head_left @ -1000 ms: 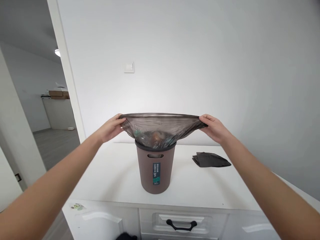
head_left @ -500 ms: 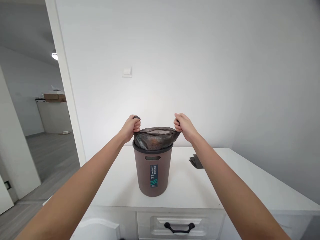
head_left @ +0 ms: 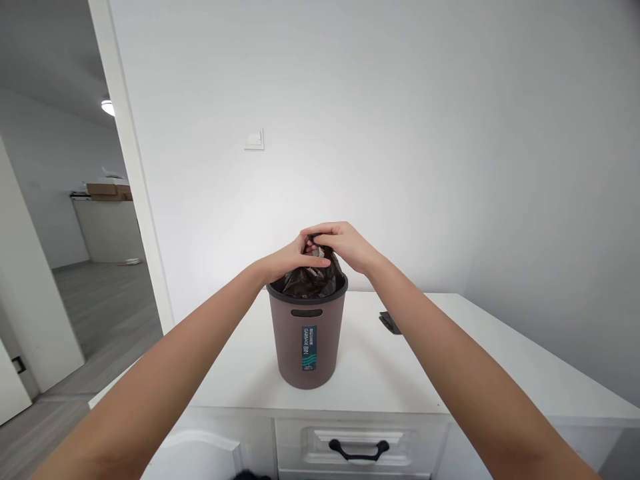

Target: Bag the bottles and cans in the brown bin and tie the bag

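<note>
Centrally, two bare hands, meeting above the bin. Right hand (head_left: 347, 245): thumb and fingers closed on the bunched top of the dark bag (head_left: 311, 285). Left hand (head_left: 285, 261): thumb across the bag's front, fingers partly hidden; whether it clamps the plastic, I cannot tell. Dark bag: upright, crumpled, its lower part inside the brown bin (head_left: 290, 347). Handling note: gather the loose folds evenly, keep one hand firm on the neck while the other works, and avoid hard pulls on thin film. Brown bin: upright on the white worktop (head_left: 400, 380). Folded dark plastic (head_left: 389, 323): right of the bin, apart, partly behind the right forearm.
</note>
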Demonstrator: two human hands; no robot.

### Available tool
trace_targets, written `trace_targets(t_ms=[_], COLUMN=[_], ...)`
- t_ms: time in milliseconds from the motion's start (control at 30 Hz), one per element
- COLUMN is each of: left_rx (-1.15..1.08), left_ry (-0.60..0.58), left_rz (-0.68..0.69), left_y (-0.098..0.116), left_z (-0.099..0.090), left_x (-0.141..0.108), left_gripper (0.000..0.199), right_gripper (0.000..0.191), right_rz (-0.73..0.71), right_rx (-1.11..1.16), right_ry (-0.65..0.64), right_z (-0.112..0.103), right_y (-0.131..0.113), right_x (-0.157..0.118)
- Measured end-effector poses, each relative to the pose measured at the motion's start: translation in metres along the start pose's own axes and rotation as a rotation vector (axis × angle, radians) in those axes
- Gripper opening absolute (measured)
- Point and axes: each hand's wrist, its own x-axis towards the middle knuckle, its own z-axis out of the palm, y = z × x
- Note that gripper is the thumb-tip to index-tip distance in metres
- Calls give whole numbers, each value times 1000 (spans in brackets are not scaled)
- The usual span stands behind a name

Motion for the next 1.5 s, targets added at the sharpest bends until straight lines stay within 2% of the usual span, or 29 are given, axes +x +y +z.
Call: trace_targets(t_ms=[67,133,233,300,400,533,700,867,1033,1200,1300,1433,1500], left_rx=[73,106,105,134,182,133,104,28,83,183,206,214,190], left_ry=[-66,-64,45,79,72,16,64,188,191,207,184,134,97], left_rz=[10,61,158,146,87,77,-5,-84,-78,-67,-62,-63,-53], left_y=[-3,-10,-25,-32,-33,-30,-37,-47,-45,-36,-34,-33,-31], left_z=[6,9,8,5,1,1,-2,-6,-3,0,-2,-5,-6], left_x=[3,6,10,10,7,4,7,10,8,6,7,10,13], left_gripper=[44,35,40,45,50,56,57,56,55,53,55,54,50], right_gripper=[29,27,20,20,22,27,7,19,29,20,18,20,21], right_rz=[-44,-77,-109,-118,-73,9,-22,-53,15,-49,-57,-82,-122], right_rx=[-78,-156,-188,-178,-232,-266,-213,-105,-165,-94,-62,-41,-27], right_ry=[-33,-69,-83,-25,27,-49,113,259,183,245,258,346,339], right_z=[4,7,6,1,-12,-24,-30,-36,-28,-13,-11,-7,0], right_y=[0,-3,-7,-8,-2,14,28,36,50,55,53,52,51], right_x=[-2,-4,-4,-4,-4,-7,-11,-11,-7,-2,-2,-6,-10])
